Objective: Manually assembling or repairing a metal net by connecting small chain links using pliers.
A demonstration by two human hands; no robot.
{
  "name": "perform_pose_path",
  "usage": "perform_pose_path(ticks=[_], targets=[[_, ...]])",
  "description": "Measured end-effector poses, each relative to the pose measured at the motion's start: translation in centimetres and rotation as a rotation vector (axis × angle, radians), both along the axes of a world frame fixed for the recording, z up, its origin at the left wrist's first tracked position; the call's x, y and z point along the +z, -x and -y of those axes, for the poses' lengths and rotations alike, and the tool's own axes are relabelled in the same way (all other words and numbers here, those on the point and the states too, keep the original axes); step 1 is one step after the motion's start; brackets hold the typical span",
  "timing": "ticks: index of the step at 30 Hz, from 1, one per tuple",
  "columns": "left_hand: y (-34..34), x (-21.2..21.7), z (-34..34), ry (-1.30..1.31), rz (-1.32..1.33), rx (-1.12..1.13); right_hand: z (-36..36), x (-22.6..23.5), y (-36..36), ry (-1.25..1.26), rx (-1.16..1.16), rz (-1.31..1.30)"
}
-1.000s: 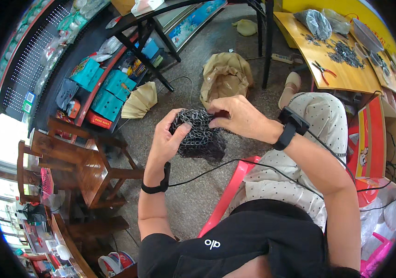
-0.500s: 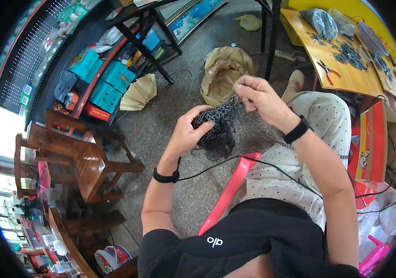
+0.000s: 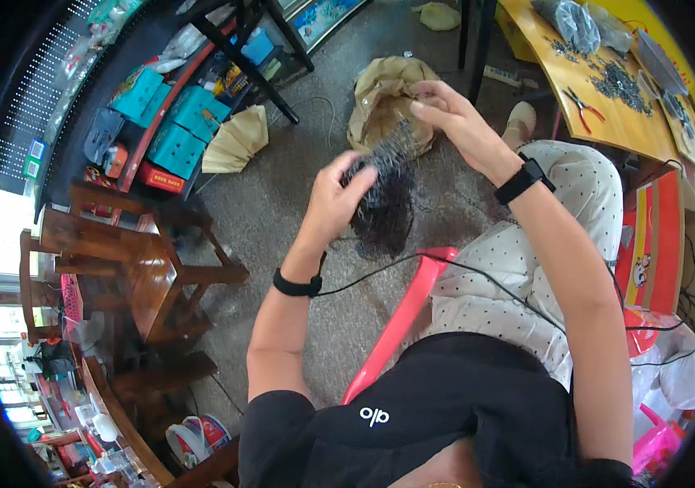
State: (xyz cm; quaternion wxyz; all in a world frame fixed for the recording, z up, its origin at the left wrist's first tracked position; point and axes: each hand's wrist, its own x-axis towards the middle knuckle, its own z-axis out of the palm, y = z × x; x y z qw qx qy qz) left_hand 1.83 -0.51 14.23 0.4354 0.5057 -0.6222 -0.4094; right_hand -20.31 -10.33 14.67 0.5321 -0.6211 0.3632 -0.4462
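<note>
Both hands hold a dark bundle of wire mesh up over the lap.

The left hand (image 3: 339,199) is curled around the upper side of the mesh bundle (image 3: 384,199), fingers closed on it, while the right hand (image 3: 457,122) pinches the bundle's top end between fingertips, the other fingers loosely bent. The bundle is black, tangled and wiry, hanging down between the two hands. Just beyond the right hand a crumpled tan sack (image 3: 384,93) lies on the rough grey floor (image 3: 282,203), partly hidden by the bundle. Beneath the hands a thin black cable (image 3: 461,268) crosses a pink plastic stool (image 3: 400,313). Far right of the right hand, a yellow table (image 3: 608,122) carries small metal pieces and red-handled pliers (image 3: 585,110). Left of the left hand stand a brown wooden chair (image 3: 132,260) and teal boxes (image 3: 189,126).
</note>
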Motion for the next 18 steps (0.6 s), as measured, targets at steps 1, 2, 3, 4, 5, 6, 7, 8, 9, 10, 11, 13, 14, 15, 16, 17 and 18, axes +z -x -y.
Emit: perform_pose_path(ticks=[1, 2, 3, 4, 5, 6, 7, 8, 9, 10, 11, 13, 14, 15, 16, 17, 18], targets=[[0.1, -0.4, 0.4, -0.078, -0.159, 0.064, -0.1, -1.3, -0.4, 0.243, -0.054, -0.065], [-0.2, -1.1, 0.9, -0.149, -0.36, 0.093, -0.7, -1.7, -0.9, 0.46, -0.167, -0.148], [-0.8, -1.7, 1.4, -0.161, -0.411, 0.114, -1.7, -2.1, -0.9, 0.449, -0.151, -0.143], [-1.0, -1.8, 1.7, -0.205, -0.486, 0.146, -3.1, -1.5, -1.0, 0.36, -0.087, -0.292], [-0.7, -1.6, 2.0, -0.245, -0.562, 0.167, -4.4, -1.0, -0.9, 0.276, -0.032, -0.442], [-0.8, -1.8, 2.5, -0.25, -0.561, 0.173, -5.2, -1.4, -1.3, 0.2, 0.056, -0.471], [-0.7, -2.1, 3.3, -0.279, -0.598, 0.156, -5.8, -2.4, -1.6, 0.247, 0.121, -0.456], [-0.6, -2.1, 3.8, -0.308, -0.633, 0.14, -6.4, -3.2, -2.2, 0.346, 0.066, -0.495], [-0.3, -2.0, 4.2, -0.309, -0.633, 0.141, -6.7, -3.8, -2.7, 0.447, 0.01, -0.534], [0.2, -1.5, 4.4, -0.333, -0.672, 0.128, -6.8, -4.2, -3.3, 0.446, 0.012, -0.533], [0.5, -1.2, 4.6, -0.357, -0.712, 0.115, -6.7, -4.5, -3.9, 0.42, -0.033, -0.53], [0.8, -0.9, 5.3, -0.385, -0.728, 0.1, -6.1, -4.8, -4.3, 0.397, -0.078, -0.526], [1.0, -0.8, 5.6, -0.404, -0.735, 0.111, -5.4, -4.8, -4.2, 0.446, -0.053, -0.512], [1.1, -0.7, 5.7, -0.423, -0.742, 0.12, -4.8, -4.9, -4.0, 0.495, -0.029, -0.499], [1.1, -0.6, 5.8, -0.444, -0.751, 0.082, -4.3, -4.7, -3.6, 0.491, 0.008, -0.527], [1.1, -0.6, 5.8, -0.443, -0.752, 0.081, -3.9, -4.6, -3.0, 0.493, 0.007, -0.528], [1.1, -0.5, 5.9, -0.445, -0.645, 0.0, -3.6, -4.4, -2.2, 0.481, 0.027, -0.568]])
